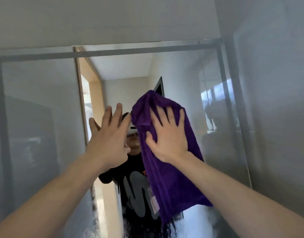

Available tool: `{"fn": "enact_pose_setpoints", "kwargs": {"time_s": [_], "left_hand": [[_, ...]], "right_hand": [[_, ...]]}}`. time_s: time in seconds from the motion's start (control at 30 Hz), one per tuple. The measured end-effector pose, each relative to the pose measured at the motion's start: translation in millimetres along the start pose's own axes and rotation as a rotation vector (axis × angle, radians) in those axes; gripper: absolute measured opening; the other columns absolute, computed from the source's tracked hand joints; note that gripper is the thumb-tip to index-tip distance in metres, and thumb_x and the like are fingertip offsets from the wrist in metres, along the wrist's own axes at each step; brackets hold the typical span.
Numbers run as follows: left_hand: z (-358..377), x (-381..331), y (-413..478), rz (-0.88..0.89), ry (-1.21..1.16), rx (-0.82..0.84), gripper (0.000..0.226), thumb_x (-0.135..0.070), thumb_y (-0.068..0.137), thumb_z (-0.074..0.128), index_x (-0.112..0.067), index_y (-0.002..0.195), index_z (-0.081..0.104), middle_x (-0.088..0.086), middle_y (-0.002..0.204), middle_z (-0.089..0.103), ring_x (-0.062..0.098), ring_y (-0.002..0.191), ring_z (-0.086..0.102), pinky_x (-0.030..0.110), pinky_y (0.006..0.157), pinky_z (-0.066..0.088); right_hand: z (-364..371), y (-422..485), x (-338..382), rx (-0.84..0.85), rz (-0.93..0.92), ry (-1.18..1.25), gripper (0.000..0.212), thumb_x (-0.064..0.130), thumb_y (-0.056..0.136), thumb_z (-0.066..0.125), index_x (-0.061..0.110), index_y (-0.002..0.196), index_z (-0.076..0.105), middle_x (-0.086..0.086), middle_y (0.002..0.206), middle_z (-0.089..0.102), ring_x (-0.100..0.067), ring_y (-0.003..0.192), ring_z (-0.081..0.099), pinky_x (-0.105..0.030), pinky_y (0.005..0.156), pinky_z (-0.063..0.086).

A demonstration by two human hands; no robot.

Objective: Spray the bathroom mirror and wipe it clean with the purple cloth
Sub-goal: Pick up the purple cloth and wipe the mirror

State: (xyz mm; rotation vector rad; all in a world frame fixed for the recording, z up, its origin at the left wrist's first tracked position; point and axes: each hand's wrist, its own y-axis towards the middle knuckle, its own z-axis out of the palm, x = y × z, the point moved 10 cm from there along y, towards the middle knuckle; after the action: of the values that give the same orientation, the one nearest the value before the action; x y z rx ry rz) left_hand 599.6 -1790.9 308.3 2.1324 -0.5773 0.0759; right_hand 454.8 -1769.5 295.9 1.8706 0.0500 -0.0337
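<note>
My left hand [110,134] is raised, fingers straight and spread, holding nothing. It is probably bracing on the mirror [36,117], though I cannot tell if it touches. Just right of it, my right hand [166,136] presses the purple cloth [173,177] flat to the glass with splayed fingers, pinning it for wiping. The cloth's tail hangs below my wrist.

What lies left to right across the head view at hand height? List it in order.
Left hand, fingers spread → purple cloth, with the right hand pressed flat on it → mirror's right edge.
</note>
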Motion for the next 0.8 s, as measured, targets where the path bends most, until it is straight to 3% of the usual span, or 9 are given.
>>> {"fn": "enact_pose_setpoints", "kwargs": {"time_s": [0.13, 0.23, 0.3, 0.4, 0.5, 0.6, 0.7, 0.8], "left_hand": [[-9, 2, 0, -0.03, -0.052, -0.052, 0.108, -0.06, 0.072, 0.056, -0.018, 0.154, 0.0, 0.004, 0.166, 0.001, 0.031, 0.152, 0.001, 0.068, 0.112, 0.018], [-8, -24, -2, 0.015, -0.005, -0.076, 0.111, -0.037, 0.065, 0.067, -0.018, 0.154, 0.003, 0.011, 0.165, 0.006, 0.034, 0.15, 0.005, 0.065, 0.114, 0.019], [6, -70, -8, 0.133, 0.0, -0.029, 0.114, -0.03, 0.064, 0.067, -0.024, 0.155, -0.002, 0.011, 0.165, -0.003, 0.035, 0.151, -0.005, 0.064, 0.116, 0.012], [29, -138, -13, 0.279, 0.056, 0.037, 0.119, -0.04, 0.071, 0.07, -0.033, 0.153, -0.016, 0.009, 0.164, -0.022, 0.039, 0.149, -0.022, 0.071, 0.114, 0.004], [43, -150, -1, 0.241, 0.128, 0.075, 0.132, -0.059, 0.068, 0.074, -0.034, 0.151, -0.025, 0.008, 0.16, -0.034, 0.042, 0.145, -0.029, 0.075, 0.109, 0.003], [51, -147, 6, 0.215, 0.212, 0.1, 0.144, -0.066, 0.061, 0.078, -0.03, 0.149, -0.03, 0.01, 0.156, -0.041, 0.044, 0.143, -0.032, 0.078, 0.107, 0.003], [53, -148, 7, 0.215, 0.228, 0.105, 0.146, -0.066, 0.059, 0.079, -0.028, 0.15, -0.028, 0.011, 0.155, -0.041, 0.046, 0.143, -0.031, 0.079, 0.105, 0.005], [54, -148, 6, 0.21, 0.213, 0.093, 0.145, -0.064, 0.06, 0.079, -0.028, 0.15, -0.028, 0.012, 0.155, -0.042, 0.046, 0.143, -0.032, 0.08, 0.105, 0.005]], "right_hand": [[24, -55, 16, 0.109, -0.139, 0.021, 0.071, 0.049, 0.092, 0.045, 0.029, 0.158, 0.023, 0.0, 0.157, 0.038, -0.029, 0.147, 0.027, -0.063, 0.121, 0.007], [36, -97, 1, 0.188, -0.111, 0.026, 0.073, 0.049, 0.09, 0.047, 0.031, 0.157, 0.026, 0.001, 0.154, 0.041, -0.029, 0.145, 0.03, -0.064, 0.121, 0.006], [41, -124, -19, 0.213, -0.028, 0.05, 0.073, 0.049, 0.088, 0.049, 0.031, 0.156, 0.029, 0.002, 0.154, 0.043, -0.029, 0.145, 0.033, -0.064, 0.121, 0.007], [47, -159, -61, 0.238, 0.109, 0.029, 0.069, 0.049, 0.085, 0.051, 0.028, 0.15, 0.04, 0.0, 0.149, 0.05, -0.03, 0.14, 0.04, -0.064, 0.121, 0.008], [45, -182, -114, 0.23, 0.184, -0.027, 0.066, 0.048, 0.08, 0.054, 0.02, 0.14, 0.048, -0.008, 0.14, 0.057, -0.037, 0.131, 0.049, -0.062, 0.121, 0.011], [26, -175, -172, 0.132, 0.266, -0.022, 0.07, 0.044, 0.082, 0.051, 0.02, 0.145, 0.029, -0.014, 0.148, 0.048, -0.041, 0.137, 0.045, -0.058, 0.121, 0.011], [9, -150, -206, 0.053, 0.359, 0.079, 0.085, 0.041, 0.086, 0.047, 0.025, 0.157, 0.003, -0.009, 0.163, 0.027, -0.032, 0.151, 0.023, -0.049, 0.126, 0.008], [-3, -110, -218, -0.031, 0.412, 0.162, 0.084, 0.041, 0.089, 0.044, 0.022, 0.16, 0.002, -0.002, 0.168, 0.015, -0.023, 0.155, 0.011, -0.047, 0.127, 0.011]]}}
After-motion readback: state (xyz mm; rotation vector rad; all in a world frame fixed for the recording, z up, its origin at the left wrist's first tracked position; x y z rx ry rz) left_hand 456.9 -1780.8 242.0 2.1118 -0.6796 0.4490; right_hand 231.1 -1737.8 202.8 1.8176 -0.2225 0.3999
